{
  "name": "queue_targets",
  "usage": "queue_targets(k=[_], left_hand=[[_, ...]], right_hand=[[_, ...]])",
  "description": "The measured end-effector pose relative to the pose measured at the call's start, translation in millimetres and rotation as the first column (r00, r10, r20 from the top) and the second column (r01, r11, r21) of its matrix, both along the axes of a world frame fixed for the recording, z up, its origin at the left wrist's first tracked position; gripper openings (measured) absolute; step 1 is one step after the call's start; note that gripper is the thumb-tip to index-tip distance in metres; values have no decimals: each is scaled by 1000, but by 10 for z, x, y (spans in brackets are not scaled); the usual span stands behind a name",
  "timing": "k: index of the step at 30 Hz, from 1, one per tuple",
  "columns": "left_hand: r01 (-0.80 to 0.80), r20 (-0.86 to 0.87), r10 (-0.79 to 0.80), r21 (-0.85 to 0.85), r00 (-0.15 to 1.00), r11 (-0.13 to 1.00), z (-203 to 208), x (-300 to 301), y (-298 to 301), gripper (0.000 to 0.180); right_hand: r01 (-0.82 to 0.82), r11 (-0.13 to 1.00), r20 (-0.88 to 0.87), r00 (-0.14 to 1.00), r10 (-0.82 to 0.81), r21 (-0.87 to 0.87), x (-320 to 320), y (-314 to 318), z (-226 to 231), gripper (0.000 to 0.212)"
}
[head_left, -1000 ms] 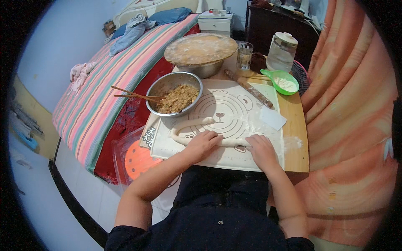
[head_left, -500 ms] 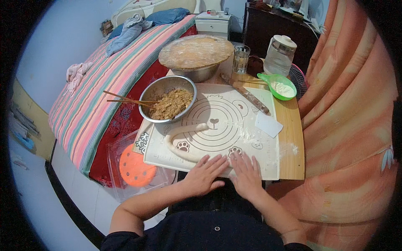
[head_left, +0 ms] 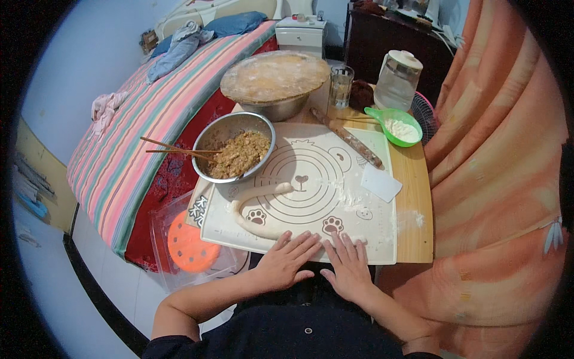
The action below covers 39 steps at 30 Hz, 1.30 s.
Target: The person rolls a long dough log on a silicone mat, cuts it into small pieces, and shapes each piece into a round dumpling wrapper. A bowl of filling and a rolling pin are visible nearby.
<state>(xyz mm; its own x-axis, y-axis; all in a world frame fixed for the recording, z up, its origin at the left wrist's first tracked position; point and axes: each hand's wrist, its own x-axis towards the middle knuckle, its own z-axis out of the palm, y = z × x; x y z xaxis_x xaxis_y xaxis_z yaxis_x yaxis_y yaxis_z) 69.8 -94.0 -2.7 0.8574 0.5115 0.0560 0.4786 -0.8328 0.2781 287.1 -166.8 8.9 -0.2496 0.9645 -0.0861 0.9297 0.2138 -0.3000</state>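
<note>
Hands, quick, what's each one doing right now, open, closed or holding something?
Left hand: open, laid over the dough, not gripping it.
Right hand: open, also over the dough, not gripping it.

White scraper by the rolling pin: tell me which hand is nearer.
Right. The right hand sits at the dough rope, below and slightly left of the white scraper in the picture; the left hand is at the rope too, farther left.

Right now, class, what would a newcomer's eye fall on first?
Probably the hands, side by side on a dough rope at the front of the pale mat. Next, the steel bowl of brown mixture at its far left corner, and the orange curtain at right.
</note>
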Motion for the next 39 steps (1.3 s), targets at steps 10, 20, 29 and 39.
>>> queue_targets(k=[10, 20, 29, 39], left_hand=[[-218, 6, 218, 111, 976, 970, 153, 589, 1106, 67], [-144, 85, 153, -109, 984, 984, 38, 657, 1052, 61], [-105, 28, 103, 92, 994, 990, 4, 600, 559, 70], [-185, 61, 183, 24, 981, 982, -29, 658, 961, 62]], right_hand=[[395, 915, -388, 858, -336, 80, 700, 1306, -55, 51], [470, 879, -839, 444, -316, -82, 542, 1258, -296, 54], [152, 939, -50, 988, -144, 307, 208, 753, -100, 55], [211, 956, 5, 976, -217, 205, 299, 965, -40, 60]])
